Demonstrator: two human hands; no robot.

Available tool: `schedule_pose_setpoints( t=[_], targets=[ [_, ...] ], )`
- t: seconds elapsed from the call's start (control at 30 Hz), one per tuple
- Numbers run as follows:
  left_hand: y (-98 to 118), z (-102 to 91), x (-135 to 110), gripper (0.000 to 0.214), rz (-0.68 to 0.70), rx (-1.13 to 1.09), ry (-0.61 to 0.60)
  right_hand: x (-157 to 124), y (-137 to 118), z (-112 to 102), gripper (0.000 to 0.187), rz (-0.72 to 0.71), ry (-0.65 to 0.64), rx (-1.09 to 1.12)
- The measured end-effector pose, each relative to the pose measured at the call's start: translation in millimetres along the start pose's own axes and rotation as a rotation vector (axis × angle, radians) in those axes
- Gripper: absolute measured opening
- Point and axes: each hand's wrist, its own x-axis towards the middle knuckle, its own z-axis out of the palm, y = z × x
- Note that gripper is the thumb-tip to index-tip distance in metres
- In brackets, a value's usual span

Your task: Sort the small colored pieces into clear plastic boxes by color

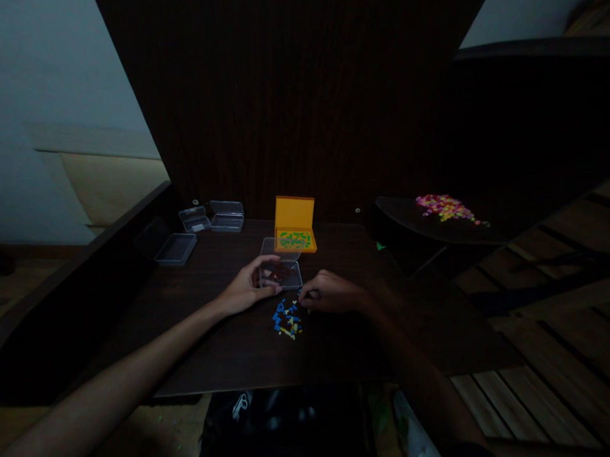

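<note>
My left hand [247, 284] grips the left side of a clear plastic box [299, 277], its thumb at the near edge and its fingers along the side. The box's lid stands open, and some small dark reddish pieces lie inside. My right hand [330, 291] is closed in a pinch just right of the box's near corner; whatever is between its fingertips is hidden. Below both hands a loose pile of tiny building bricks [287, 320], blue, yellow and whitish, lies on the dark table [229, 358].
Behind the box stands an open orange case [294, 211] holding green pieces. Open clear boxes stand at the back left, one [177, 249] nearer than two others [227, 218]. Colourful small pieces [444, 207] are heaped on a dark surface to the right.
</note>
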Motion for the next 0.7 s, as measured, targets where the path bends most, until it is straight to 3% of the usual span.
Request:
schedule_pose_setpoints(
  t=[0.7],
  targets=[
    [2.3, 1.0, -0.3, 0.066, -0.023, 0.011, 0.011, 3.6, 4.4, 4.5, 0.028, 0.03, -0.024, -0.075]
  ],
)
